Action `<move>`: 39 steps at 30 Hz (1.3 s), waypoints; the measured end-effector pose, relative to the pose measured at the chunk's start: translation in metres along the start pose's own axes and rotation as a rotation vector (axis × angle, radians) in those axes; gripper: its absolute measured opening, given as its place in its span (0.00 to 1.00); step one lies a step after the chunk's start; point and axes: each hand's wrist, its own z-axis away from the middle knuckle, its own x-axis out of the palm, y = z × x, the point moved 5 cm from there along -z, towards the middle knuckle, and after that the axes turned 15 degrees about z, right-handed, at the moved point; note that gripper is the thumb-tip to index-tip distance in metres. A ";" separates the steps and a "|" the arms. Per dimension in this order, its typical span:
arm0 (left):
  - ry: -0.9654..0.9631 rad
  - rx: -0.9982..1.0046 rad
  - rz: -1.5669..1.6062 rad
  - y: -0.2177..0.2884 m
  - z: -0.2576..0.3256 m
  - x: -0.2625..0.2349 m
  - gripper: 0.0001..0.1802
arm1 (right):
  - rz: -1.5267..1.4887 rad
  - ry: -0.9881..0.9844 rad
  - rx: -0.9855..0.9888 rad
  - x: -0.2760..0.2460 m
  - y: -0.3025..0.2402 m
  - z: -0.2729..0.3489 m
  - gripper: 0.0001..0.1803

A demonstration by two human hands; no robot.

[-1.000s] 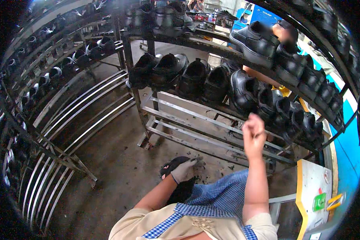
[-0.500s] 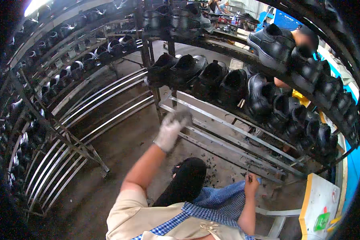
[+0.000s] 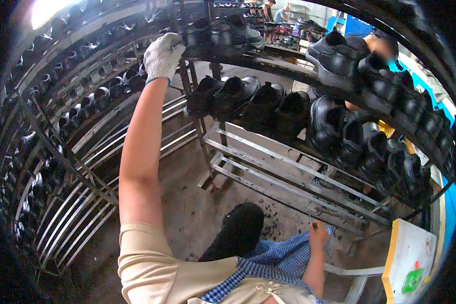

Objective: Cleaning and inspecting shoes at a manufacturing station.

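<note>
My left hand, in a white knitted glove, is raised to the end of the shoe rack. Its fingers are bent around the rack's end by the upright, right beside a black shoe on the upper shelf; part of the grip is hidden. Low on the right, my bare right hand is closed in front of the blue checked apron. A thin, small thing seems to stick up from its fingers, too small to name. More black shoes stand in a row on the shelf below.
Another rack full of shoes stands on the left. Bare metal rails run low in front of me, with dark scraps on the floor. A white board with a yellow edge is at lower right. Behind the rack is a person.
My left hand has risen from above the low rails, up and left to the rack's end, the arm now stretched out. My right hand has stayed nearly in place. The view has shifted slightly.
</note>
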 end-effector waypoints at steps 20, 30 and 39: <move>-0.139 -0.083 -0.073 -0.021 0.004 0.012 0.15 | -0.014 0.021 -0.062 -0.022 -0.015 0.004 0.11; 0.045 0.215 -0.106 -0.015 0.027 0.017 0.13 | -0.013 0.072 -0.084 -0.006 -0.004 0.003 0.13; 0.025 0.223 -0.183 0.002 0.016 0.015 0.14 | -0.038 0.026 -0.029 -0.010 -0.011 0.004 0.13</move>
